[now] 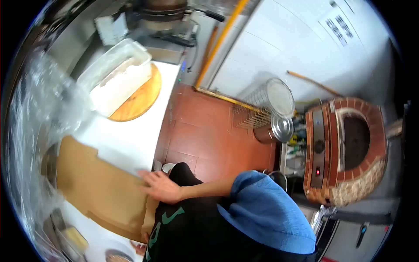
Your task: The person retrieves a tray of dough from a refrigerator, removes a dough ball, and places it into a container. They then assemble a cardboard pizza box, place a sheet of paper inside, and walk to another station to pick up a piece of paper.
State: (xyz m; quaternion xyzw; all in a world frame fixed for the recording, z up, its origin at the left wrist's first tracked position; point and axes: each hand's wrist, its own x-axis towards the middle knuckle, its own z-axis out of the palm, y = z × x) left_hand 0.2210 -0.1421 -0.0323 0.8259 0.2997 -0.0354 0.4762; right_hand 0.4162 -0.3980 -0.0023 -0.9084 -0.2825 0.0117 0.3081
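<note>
My right hand (160, 186) lies flat with fingers spread on the near edge of a brown cardboard sheet (100, 183) that rests on a white counter (131, 139). The blue sleeve (266, 214) of that arm runs back to my black apron (192, 231). A small part of my left hand (139, 248) shows at the cardboard's lower corner, mostly hidden by the apron; its fingers cannot be made out.
A white plastic tub (118, 78) sits on a round wooden board (142, 100) further along the counter. Crumpled clear plastic film (35, 113) covers the counter's far side. Red floor tiles (205, 131), metal containers (279, 129) and a brick oven (345, 153) lie to the right.
</note>
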